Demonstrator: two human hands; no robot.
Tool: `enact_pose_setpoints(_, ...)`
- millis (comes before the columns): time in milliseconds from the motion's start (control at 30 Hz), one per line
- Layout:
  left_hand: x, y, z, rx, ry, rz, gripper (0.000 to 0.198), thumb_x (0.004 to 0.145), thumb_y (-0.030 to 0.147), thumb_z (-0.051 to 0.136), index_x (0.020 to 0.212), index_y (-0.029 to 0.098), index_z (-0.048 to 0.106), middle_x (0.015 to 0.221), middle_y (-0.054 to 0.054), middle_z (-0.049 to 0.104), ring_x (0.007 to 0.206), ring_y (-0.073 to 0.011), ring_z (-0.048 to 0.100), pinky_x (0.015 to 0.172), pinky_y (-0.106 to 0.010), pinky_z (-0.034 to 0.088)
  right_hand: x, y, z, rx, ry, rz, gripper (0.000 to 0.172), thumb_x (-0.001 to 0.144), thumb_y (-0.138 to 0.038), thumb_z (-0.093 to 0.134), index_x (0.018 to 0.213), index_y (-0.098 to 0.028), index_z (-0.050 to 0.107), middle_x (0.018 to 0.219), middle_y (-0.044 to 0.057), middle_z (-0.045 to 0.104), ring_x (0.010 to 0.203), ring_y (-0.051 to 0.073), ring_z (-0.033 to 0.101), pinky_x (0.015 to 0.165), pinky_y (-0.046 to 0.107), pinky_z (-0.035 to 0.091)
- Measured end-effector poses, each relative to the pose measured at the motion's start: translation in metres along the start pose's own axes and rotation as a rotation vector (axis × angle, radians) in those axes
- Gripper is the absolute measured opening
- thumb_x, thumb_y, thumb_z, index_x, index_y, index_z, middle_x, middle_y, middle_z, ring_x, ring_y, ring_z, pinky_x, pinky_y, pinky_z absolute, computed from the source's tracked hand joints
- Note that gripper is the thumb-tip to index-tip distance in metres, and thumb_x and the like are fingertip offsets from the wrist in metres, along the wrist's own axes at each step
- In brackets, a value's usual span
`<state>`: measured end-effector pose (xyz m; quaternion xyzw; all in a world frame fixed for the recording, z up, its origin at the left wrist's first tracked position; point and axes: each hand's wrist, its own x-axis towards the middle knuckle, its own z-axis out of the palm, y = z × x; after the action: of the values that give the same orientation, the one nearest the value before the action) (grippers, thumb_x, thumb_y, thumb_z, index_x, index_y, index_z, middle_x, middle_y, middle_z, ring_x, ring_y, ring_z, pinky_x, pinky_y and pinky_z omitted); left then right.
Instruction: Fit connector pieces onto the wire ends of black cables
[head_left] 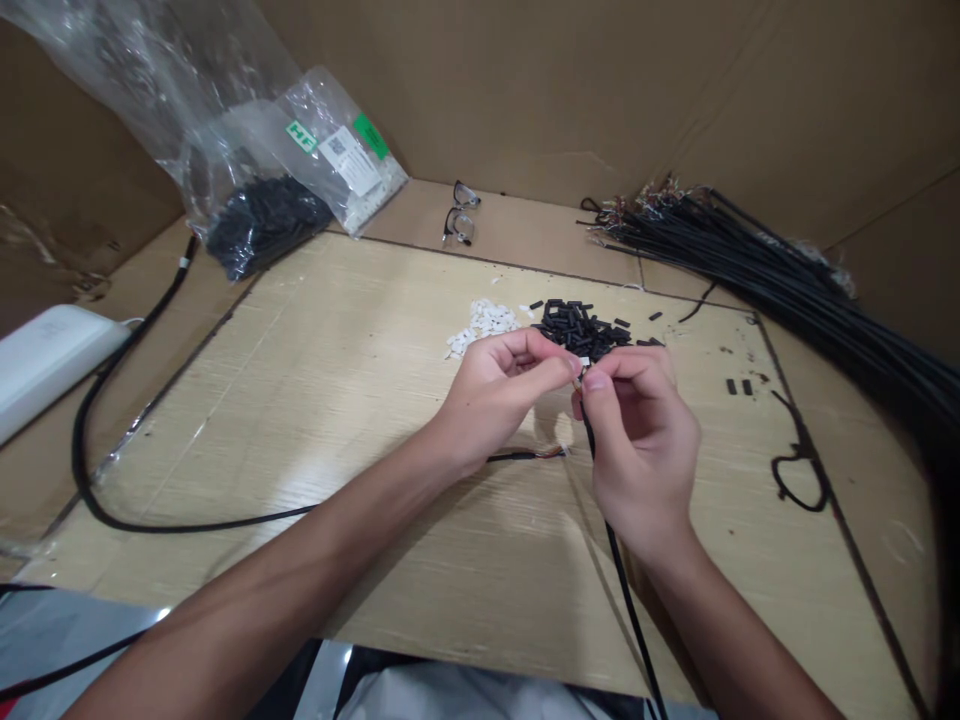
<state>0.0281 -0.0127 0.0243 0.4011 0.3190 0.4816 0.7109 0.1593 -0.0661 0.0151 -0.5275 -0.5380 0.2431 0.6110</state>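
Observation:
My left hand (499,390) and my right hand (645,430) meet over the table, fingertips pinched close together. Between them shows a small white connector (584,361), with my left thumb and index finger closed at its side. My right hand grips the stripped end of a black cable (621,570), which hangs down past the table's front edge. Thin coloured wires are partly hidden by the fingers. Beneath my left wrist lies another black cable end (517,456) with bare wires and a white tip. Just behind the hands are a pile of white connectors (491,318) and a pile of short black sleeves (574,322).
A thick bundle of black cables (787,270) lies at the right. Clear plastic bags (270,215) of parts stand at back left, near glasses (460,213). A white box (56,365) sits at the left edge. Cardboard walls (525,90) enclose the wooden table (300,390).

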Motion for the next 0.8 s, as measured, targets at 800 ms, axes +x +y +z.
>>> enact_pose_setpoints(800, -0.0011, -0.0016, 0.0052, -0.069, -0.048, -0.020, 0.027, 0.073, 0.019, 0.096, 0.072, 0.017, 0.069, 0.067, 0.002, 0.073, 0.061, -0.0112, 0.067, 0.065, -0.025, 0.056, -0.0024, 0.0029, -0.0053, 0.159, -0.095, 0.217, 0.028, 0.107, -0.044, 0.072, 0.088, -0.023, 0.068, 0.090, 0.002, 0.059, 0.081, 0.018, 0.059, 0.074, 0.033, 0.050)
